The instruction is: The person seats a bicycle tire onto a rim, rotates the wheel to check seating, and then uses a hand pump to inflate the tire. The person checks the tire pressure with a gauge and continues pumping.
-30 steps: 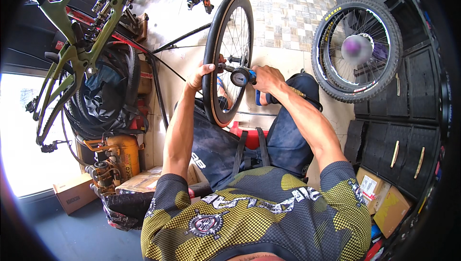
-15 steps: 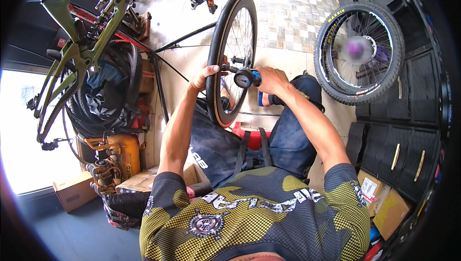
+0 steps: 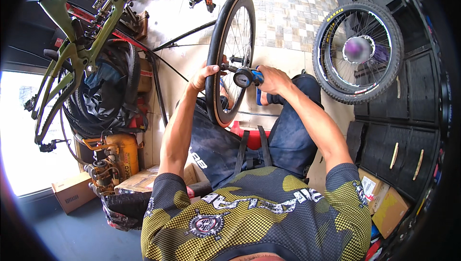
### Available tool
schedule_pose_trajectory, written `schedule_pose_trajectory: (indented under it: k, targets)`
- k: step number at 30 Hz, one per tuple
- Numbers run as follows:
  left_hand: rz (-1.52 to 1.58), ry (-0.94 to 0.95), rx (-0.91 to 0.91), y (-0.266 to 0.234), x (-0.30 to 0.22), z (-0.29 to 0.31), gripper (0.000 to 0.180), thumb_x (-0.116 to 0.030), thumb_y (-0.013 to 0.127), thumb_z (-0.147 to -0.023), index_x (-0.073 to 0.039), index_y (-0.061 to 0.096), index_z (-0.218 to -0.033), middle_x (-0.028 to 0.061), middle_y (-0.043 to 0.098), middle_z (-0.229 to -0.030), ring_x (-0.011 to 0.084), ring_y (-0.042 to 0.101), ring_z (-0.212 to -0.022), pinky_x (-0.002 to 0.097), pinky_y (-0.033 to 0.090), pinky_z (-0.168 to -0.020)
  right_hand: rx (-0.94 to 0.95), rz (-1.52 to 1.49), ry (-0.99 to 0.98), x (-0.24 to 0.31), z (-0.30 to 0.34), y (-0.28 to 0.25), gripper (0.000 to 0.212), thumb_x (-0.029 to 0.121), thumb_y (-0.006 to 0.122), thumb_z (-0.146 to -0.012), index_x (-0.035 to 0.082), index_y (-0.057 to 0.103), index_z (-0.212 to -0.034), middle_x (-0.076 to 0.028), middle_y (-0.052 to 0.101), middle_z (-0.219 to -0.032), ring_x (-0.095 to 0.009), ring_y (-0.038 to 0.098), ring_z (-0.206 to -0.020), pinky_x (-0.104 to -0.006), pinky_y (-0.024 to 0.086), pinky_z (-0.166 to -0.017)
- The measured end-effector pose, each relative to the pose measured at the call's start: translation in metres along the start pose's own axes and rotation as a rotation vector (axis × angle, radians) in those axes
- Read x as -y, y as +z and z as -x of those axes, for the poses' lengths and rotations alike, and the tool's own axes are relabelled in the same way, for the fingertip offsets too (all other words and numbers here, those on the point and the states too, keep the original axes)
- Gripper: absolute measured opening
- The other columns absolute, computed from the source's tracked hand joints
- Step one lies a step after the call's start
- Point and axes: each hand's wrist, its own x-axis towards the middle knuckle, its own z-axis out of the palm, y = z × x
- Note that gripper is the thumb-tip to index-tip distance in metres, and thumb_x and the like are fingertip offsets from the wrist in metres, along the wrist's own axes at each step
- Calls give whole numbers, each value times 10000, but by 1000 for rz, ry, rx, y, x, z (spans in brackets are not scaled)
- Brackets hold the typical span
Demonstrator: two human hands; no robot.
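Note:
A bicycle wheel with a black tyre stands upright between my legs. My left hand is closed round the tyre's left side, its thumb on the rim by the inflator's nozzle; the other fingers are partly hidden behind the wheel. In my right hand is the blue grip of a tyre inflator with a round dial gauge. Its nozzle end reaches to the rim beside my left thumb. Whether it is seated on the valve is too small to tell.
Knobbly-tyred wheels lean at the right by black cabinets. A green bike frame hangs at the left above bundled tyres and a yellow compressor tank. A black tube runs behind the wheel. Cardboard boxes stand lower left.

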Motion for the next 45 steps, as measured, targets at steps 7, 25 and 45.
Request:
schedule_pose_trajectory:
  k: [7, 25, 45]
  targets:
    - [4, 2, -4, -3, 1, -3, 863, -563, 796, -763, -61, 542, -1417, 84, 527, -1307, 294, 481, -1413, 513, 462, -1108, 54, -4, 144, 21, 6, -15, 425, 138, 661, -815, 69, 676, -1234, -211, 750, -1134, -413, 720, -1081, -509, 571, -937]
    - [-7, 56, -76, 10, -3, -1, 784, -565, 762, -768, -14, 613, -1306, 129, 596, -1217, 239, 603, -1109, 410, 521, -991, 105, -14, 189, 27, 9, -22, 456, 139, 644, -806, 94, 682, -1258, -197, 748, -1170, -401, 718, -1108, -494, 578, -939]
    - [3, -14, -2, -2, 0, -3, 879, -585, 798, -760, -64, 544, -1420, 85, 523, -1347, 307, 473, -1444, 522, 444, -1126, 138, -46, 220, 33, 10, -24, 352, 147, 593, -856, 77, 734, -1172, -200, 777, -1068, -383, 756, -1010, -480, 594, -907]
